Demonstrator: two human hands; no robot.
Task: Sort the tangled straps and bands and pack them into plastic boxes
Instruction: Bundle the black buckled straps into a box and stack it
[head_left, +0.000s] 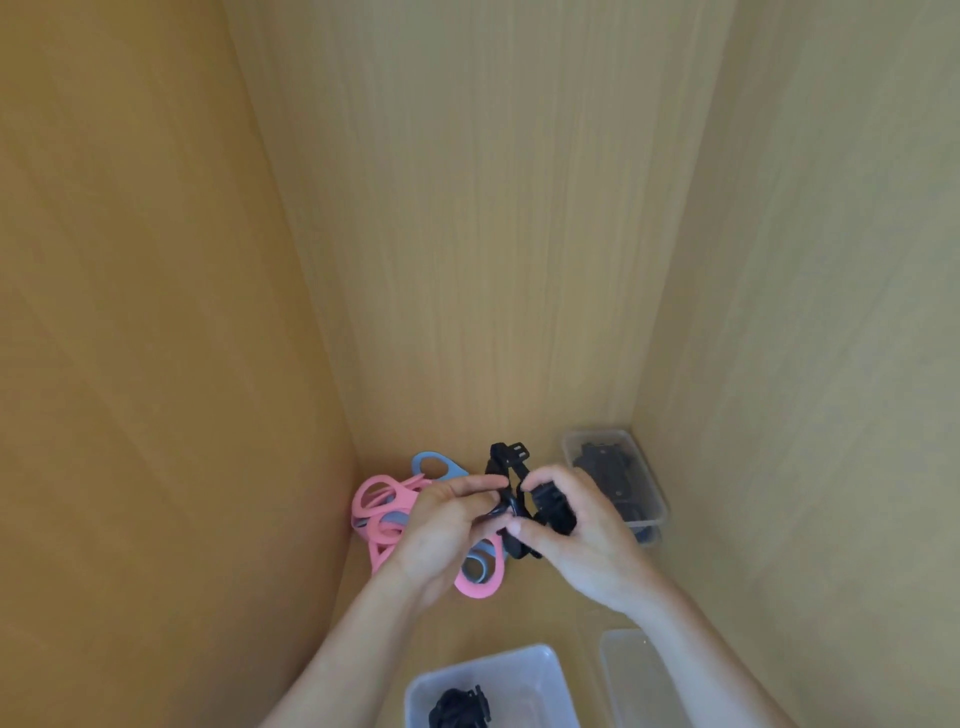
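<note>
**Both hands on a black strap inside a wooden corner**

The light-brown wood-grain surface (550, 613) is closed in by three panels of the same wood – left (130, 312), back (467, 234) and right (841, 312).

Above it, the left hand (447, 525) and the right hand (576, 535) both pinch a black webbing strap with a plastic buckle (506, 460).

A heap of pink and blue soft loop bands (382, 501) lies in the left corner. A clear plastic box with black straps (597, 435) stands in the right corner. A near clear box (524, 670) holds one black strap – beside it is another clear plastic container (634, 675).
</note>
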